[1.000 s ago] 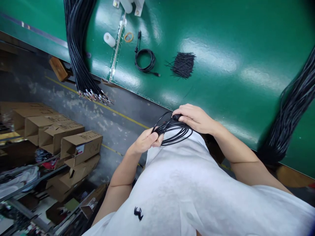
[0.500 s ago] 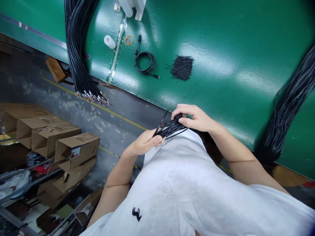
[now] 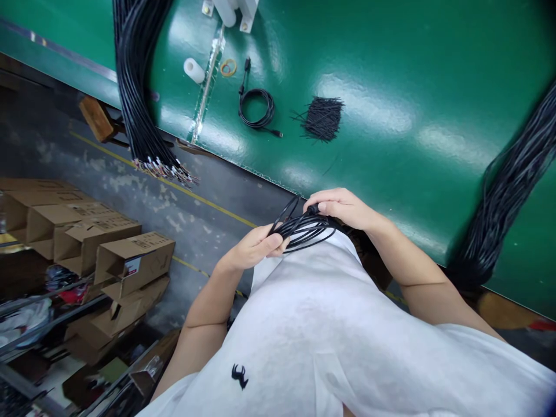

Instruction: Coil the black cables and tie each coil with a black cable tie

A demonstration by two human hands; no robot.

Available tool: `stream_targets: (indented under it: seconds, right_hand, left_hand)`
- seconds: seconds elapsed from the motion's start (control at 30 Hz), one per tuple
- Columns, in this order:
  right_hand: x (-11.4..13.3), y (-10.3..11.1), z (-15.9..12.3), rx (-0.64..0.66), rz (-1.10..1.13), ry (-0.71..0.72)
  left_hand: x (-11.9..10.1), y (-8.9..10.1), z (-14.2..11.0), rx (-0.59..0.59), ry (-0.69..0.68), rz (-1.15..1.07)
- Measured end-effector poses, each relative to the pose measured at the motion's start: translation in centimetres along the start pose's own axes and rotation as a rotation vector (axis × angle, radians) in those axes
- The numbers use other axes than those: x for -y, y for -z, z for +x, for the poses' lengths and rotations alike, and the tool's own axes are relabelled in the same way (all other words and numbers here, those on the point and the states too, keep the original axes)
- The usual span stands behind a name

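A black cable (image 3: 299,230), gathered in several loops, hangs between my hands in front of the white shirt. My left hand (image 3: 259,243) is closed round the loops at one end, thumb on top. At the other side my right hand (image 3: 336,205) pinches a thick black piece of the cable, its fingertips partly hiding it. On the green table (image 3: 391,174) ahead lies a finished-looking coiled black cable (image 3: 256,110) with a plug at each end. To its right is a pile of short black ties (image 3: 324,119).
Thick bundles of black cables hang over the table edge at left (image 3: 139,81) and right (image 3: 499,208). A white roll (image 3: 193,70) and yellowish rings (image 3: 228,68) lie near a white fixture (image 3: 237,11). Cardboard boxes (image 3: 136,258) stand at lower left.
The cable loops between my hands have spread wider and look looser. My right hand has shifted slightly down, while the left has moved slightly left. The things on the table are unmoved.
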State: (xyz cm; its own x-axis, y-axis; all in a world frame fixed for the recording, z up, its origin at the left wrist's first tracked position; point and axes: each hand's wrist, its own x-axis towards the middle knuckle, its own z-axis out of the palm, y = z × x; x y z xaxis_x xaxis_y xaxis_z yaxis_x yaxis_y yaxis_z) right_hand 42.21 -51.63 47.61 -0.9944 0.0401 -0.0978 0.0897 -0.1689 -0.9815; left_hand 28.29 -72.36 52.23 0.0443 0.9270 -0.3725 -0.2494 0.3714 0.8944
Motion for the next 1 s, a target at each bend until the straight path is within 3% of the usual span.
stream_targets:
  seconds: [0.43, 0.63, 0.83, 1.0]
  right_hand:
    - [-1.1, -0.6, 0.2, -0.033, 0.526, -0.201]
    - [-1.7, -0.6, 0.2, 0.042, 0.754, -0.329]
    - [-2.9, -0.4, 0.2, 0.088, 0.857, -0.351]
    - [-3.0, -0.4, 0.3, 0.21, 1.007, -0.379]
  left_hand:
    - [-0.1, -0.3, 0.3, 0.018, -0.002, -0.019]
    - [-0.9, -0.7, 0.8, 0.023, 0.001, -0.031]
    - [-1.1, -1.1, 1.4, 0.028, -0.012, -0.066]
    - [-1.2, -1.5, 1.6, 0.029, 0.024, -0.095]
